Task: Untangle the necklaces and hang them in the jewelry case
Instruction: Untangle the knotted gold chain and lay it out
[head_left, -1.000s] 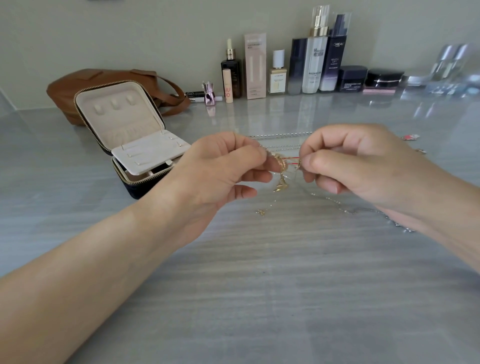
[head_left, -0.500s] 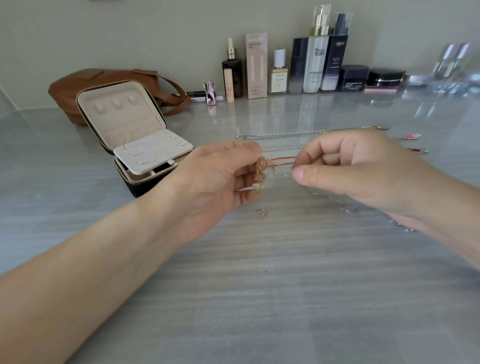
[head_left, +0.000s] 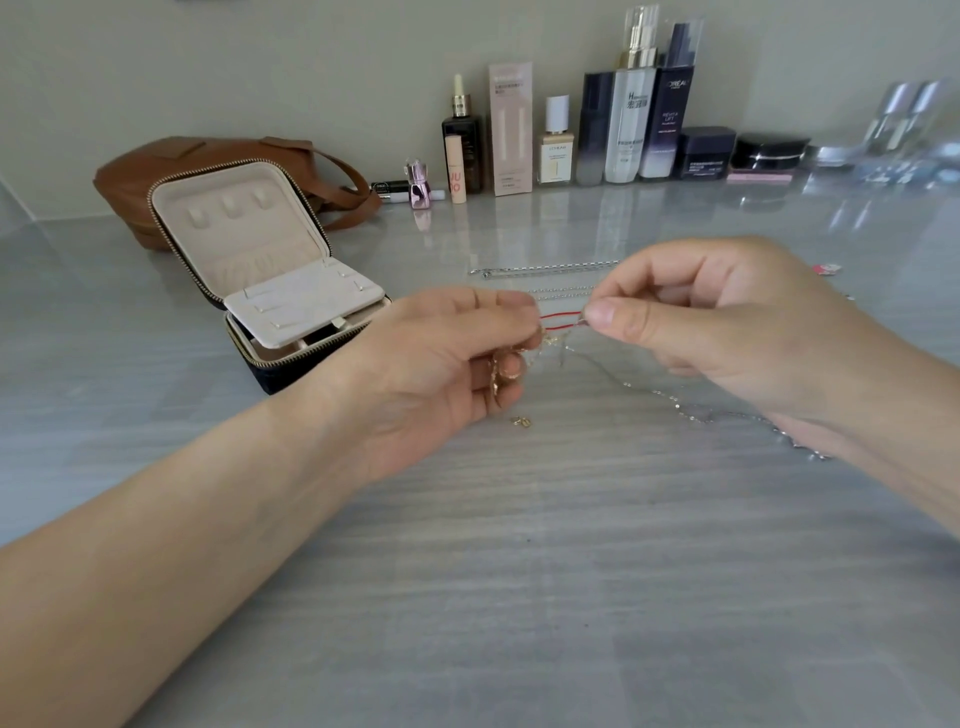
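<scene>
Where the two hands meet above the grey, streaked stone-look bench (head_left: 519, 597), a thin red cord (head_left: 560, 320) runs in two taut strands between them. Left hand (head_left: 447, 374): fingers curled, pinching the cord's left end against the thumb, with a small knot of fine gold chain (head_left: 550, 340) bunched at the fingertips and more gold links lying in the palm. Right hand (head_left: 727, 322): thumb and forefinger pressed together on the cord's right end, remaining fingers loosely folded.

A fine silver chain (head_left: 675, 405) trails from the knot to the right, down onto the bench and under the right wrist. A heavier silver link chain (head_left: 540, 269) lies straight on the bench just beyond the hands. A tiny gold clasp piece (head_left: 521, 422) sits on the bench below the left hand.

Dark zip-around jewelry case (head_left: 260, 270) with a cream velvety lining stands open, left of the hands, lid tilted back, inner flap folded out; nothing hangs in it yet.

Behind it, a tan leather bag (head_left: 156, 176). Along the far pale wall, a row of cosmetic bottles and jars (head_left: 623, 130). Glossy surface, reflections at the far right.
</scene>
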